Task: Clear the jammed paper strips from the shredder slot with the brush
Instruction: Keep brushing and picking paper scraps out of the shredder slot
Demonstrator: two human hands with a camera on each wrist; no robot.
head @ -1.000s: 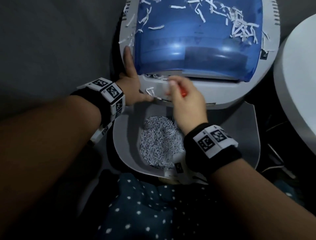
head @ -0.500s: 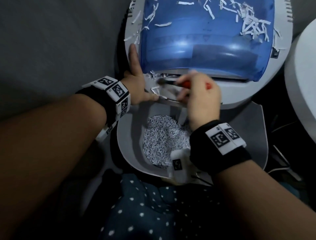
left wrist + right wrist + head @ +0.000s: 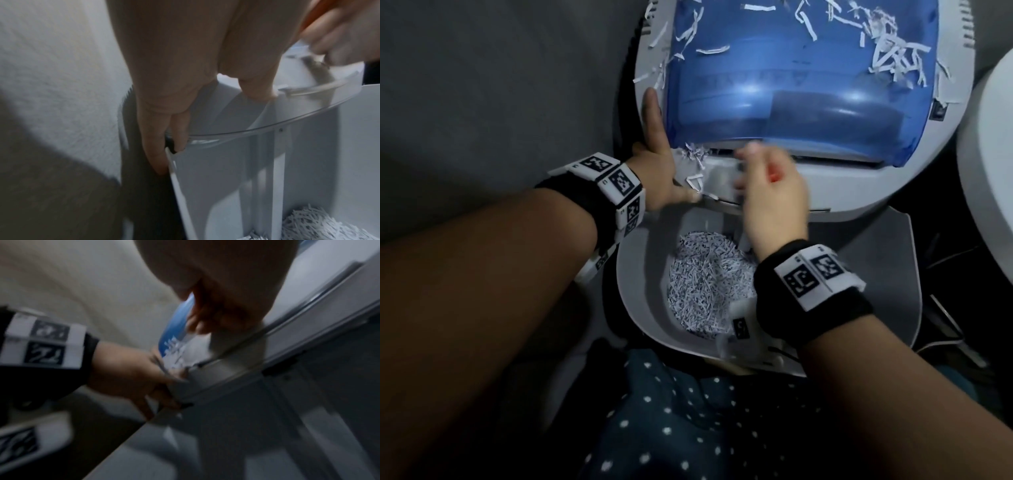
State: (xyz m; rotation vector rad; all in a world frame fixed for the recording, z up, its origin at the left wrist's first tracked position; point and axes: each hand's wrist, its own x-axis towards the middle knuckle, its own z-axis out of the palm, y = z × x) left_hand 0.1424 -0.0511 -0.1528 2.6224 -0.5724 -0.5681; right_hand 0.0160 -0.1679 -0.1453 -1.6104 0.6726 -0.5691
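Blue shredder cover [image 3: 791, 68], orange-handled brush [image 3: 774, 175]

Dim light here. To my left a grey wall [image 3: 493, 85] runs down, rough-textured up close in the left wrist view. On my right a white rounded piece of furniture [image 3: 993, 171] curves into view. Below it, dark floor with thin cables [image 3: 945, 318]. My lap shows dark dotted fabric [image 3: 671, 428].

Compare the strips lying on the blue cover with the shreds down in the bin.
The strips on the blue cover are long, curled and scattered apart; the shreds in the bin are short and heaped into one dense pile. The cover strips look plain white; the bin shreds look speckled grey. Both are cut paper.
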